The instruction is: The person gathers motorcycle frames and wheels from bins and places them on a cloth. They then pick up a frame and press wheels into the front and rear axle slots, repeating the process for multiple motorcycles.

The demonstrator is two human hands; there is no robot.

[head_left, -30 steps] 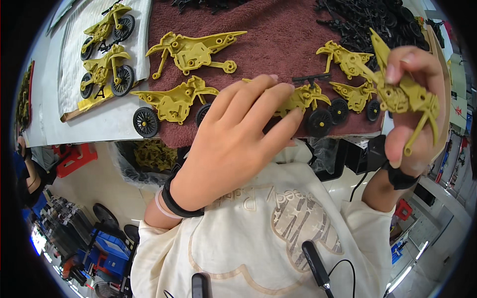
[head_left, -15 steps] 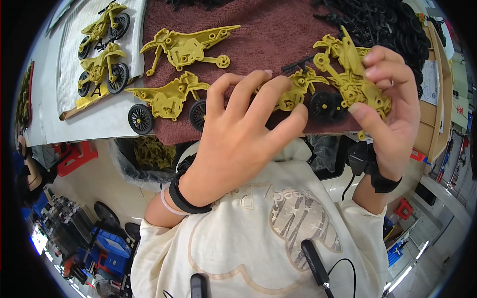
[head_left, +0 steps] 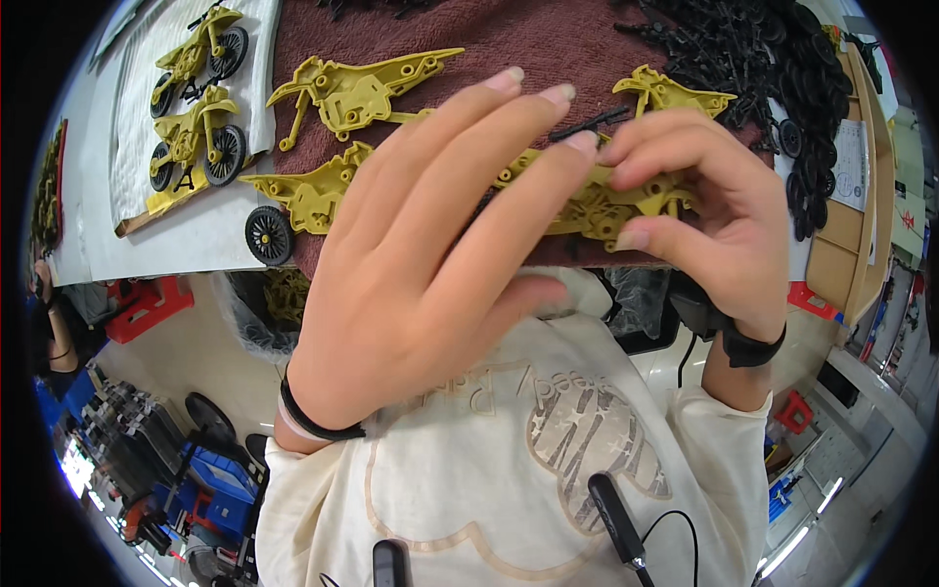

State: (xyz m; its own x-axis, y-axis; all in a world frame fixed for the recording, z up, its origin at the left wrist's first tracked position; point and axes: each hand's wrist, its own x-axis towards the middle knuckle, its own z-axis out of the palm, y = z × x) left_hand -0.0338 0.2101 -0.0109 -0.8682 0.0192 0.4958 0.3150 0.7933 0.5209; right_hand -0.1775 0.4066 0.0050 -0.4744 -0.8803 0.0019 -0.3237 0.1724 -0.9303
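Note:
My right hand point(head_left: 719, 210) is closed on a yellow toy motorcycle body half point(head_left: 597, 213), its thumb below and its fingers above. This piece lies level, low over the towel, where another body half sat, now largely covered. My left hand point(head_left: 430, 254) is raised with outstretched fingers, passing over the held piece's left end; contact with it cannot be made out. Under the left hand's edge lies a body half point(head_left: 318, 196) with a black wheel point(head_left: 269, 235). Above it rests a wheelless body half point(head_left: 357, 93). A black handlebar piece point(head_left: 592, 124) lies beyond the fingers.
A brown-red towel point(head_left: 548, 49) covers the work surface. At far right are a yellow body half point(head_left: 675, 95), a heap of black parts point(head_left: 729, 49) and stacked black wheels point(head_left: 812, 127). Two wheeled toy motorcycles point(head_left: 201, 137) stand on a white pad at left.
My right hand has lowered the yellow body half leftward and turned it from upright to level. My left hand has risen, its fingers straightening. A body half at upper right has come into sight.

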